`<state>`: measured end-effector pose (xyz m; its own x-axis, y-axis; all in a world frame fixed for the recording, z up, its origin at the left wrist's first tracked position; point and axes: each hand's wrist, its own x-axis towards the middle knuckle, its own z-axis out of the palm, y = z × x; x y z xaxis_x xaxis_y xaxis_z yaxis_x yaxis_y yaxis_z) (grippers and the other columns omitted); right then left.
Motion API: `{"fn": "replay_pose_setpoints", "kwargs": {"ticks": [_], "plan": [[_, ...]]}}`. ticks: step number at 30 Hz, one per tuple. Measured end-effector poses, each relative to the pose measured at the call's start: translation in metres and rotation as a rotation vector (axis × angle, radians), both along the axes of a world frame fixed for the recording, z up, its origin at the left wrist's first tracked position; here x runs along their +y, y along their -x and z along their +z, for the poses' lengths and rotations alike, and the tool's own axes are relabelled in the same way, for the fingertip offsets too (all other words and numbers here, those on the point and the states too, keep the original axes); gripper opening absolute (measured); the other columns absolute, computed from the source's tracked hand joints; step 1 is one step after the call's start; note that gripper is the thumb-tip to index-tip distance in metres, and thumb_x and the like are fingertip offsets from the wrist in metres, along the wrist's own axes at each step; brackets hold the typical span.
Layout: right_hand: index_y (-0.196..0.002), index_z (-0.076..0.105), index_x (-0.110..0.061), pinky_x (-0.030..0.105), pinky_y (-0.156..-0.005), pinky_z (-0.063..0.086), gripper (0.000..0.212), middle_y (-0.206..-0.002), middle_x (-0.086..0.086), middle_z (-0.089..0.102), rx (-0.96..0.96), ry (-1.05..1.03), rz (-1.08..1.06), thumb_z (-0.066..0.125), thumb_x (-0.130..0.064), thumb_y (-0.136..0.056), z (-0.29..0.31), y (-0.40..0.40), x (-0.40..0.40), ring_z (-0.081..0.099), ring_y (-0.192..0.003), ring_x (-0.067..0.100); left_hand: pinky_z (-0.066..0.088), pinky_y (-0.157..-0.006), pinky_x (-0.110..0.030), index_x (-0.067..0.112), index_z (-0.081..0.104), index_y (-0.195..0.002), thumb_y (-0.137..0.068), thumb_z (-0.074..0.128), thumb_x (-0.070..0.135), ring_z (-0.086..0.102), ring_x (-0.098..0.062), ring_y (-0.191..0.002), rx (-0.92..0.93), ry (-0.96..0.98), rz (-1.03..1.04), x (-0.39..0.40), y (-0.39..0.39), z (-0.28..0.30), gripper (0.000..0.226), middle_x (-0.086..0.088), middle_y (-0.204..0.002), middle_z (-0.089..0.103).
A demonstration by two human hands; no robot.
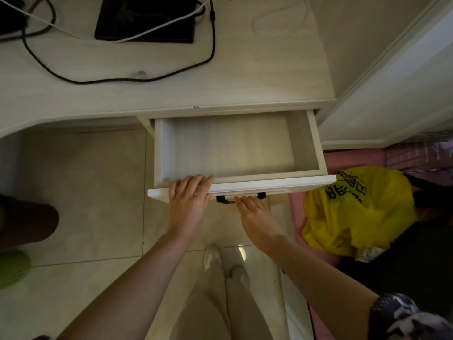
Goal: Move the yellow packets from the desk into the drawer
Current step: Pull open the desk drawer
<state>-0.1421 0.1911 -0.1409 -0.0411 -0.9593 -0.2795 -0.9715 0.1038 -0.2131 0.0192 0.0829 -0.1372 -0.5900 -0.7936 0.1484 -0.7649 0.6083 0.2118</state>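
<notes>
The white drawer [269, 184] under the pale wooden desk [171, 92] is pulled out, and its inside is bare. My left hand [188, 202] lies over the left part of the drawer's front panel, with its fingers curled over the top edge. My right hand [255, 214] is just to its right, fingertips hooked at the black drawer handle [221, 199]. No yellow packets show on the part of the desk in view.
A black flat device [147, 18], a black cable [213, 45] and white cables lie on the desk. A yellow plastic bag [355, 209] sits on the floor right of the drawer, by a white door [392, 94]. Someone's leg [27, 217] stands at left.
</notes>
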Motion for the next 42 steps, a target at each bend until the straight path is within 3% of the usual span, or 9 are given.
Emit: {"fn": "replay_pose_setpoints", "kwargs": {"ticks": [5,16,26,29,34,39,42], "plan": [[-0.146,0.030,-0.003,0.043,-0.115,0.028,0.063,-0.141,0.019,0.044,-0.069,-0.072,0.047,0.052,0.000,-0.087,0.006,-0.007,0.024,0.038,-0.133,0.035,0.035,-0.091,-0.039,0.020,0.061,-0.122,-0.084,0.066,0.024,0.057,-0.024,-0.108,-0.015,-0.012,0.006,0.026,-0.010,0.006,0.038,0.000,-0.117,0.063],[-0.150,0.017,-0.008,0.041,-0.120,0.014,0.065,-0.152,0.016,0.029,-0.084,-0.188,0.034,0.044,-0.007,-0.091,0.007,-0.021,0.062,0.022,-0.143,0.033,0.044,-0.088,-0.042,0.020,0.064,-0.118,-0.079,0.072,0.022,0.060,-0.023,-0.108,-0.041,-0.093,0.054,0.072,-0.018,0.020,0.040,0.001,-0.114,0.066],[-0.152,0.002,-0.011,0.037,-0.120,0.009,0.067,-0.161,0.010,0.002,-0.142,-0.296,0.009,0.037,-0.013,-0.096,0.023,-0.023,0.074,0.000,-0.149,0.025,0.035,-0.108,-0.043,0.012,0.063,-0.118,-0.083,0.067,0.010,0.055,-0.024,-0.122,-0.020,-0.218,0.122,0.087,-0.019,0.034,0.036,-0.004,-0.124,0.063],[-0.152,0.007,-0.009,0.037,-0.120,0.013,0.064,-0.160,0.011,0.007,-0.173,-0.327,0.002,0.037,-0.014,-0.096,0.037,-0.021,0.070,0.004,-0.149,0.024,0.030,-0.112,-0.042,0.011,0.060,-0.124,-0.084,0.065,0.008,0.050,-0.023,-0.129,-0.009,-0.292,0.143,0.090,-0.020,0.042,0.040,-0.005,-0.131,0.059],[-0.145,0.027,-0.014,0.036,-0.110,0.037,0.053,-0.148,0.005,0.036,-0.276,-0.251,-0.028,0.041,-0.018,-0.095,0.076,-0.022,0.063,0.028,-0.140,0.022,0.034,-0.112,-0.032,0.010,0.060,-0.126,-0.089,0.059,0.007,0.048,-0.018,-0.130,0.131,-0.408,0.244,0.101,-0.032,0.069,0.038,-0.004,-0.134,0.058],[-0.135,0.043,-0.015,0.035,-0.091,0.048,0.041,-0.130,0.004,0.051,-0.301,-0.173,-0.039,0.038,-0.016,-0.094,0.117,-0.036,0.044,0.046,-0.122,0.021,0.046,-0.093,-0.024,0.016,0.057,-0.129,-0.090,0.059,0.013,0.058,-0.016,-0.112,0.284,-0.458,0.426,0.117,-0.057,0.103,0.039,-0.003,-0.123,0.061],[-0.136,0.042,-0.015,0.034,-0.092,0.047,0.042,-0.131,0.005,0.051,-0.322,-0.152,-0.018,0.040,-0.017,-0.095,0.137,-0.054,0.032,0.046,-0.122,0.021,0.049,-0.088,-0.025,0.018,0.058,-0.126,-0.090,0.060,0.017,0.059,-0.014,-0.104,0.352,-0.460,0.529,0.124,-0.078,0.116,0.037,0.000,-0.115,0.062]]}}
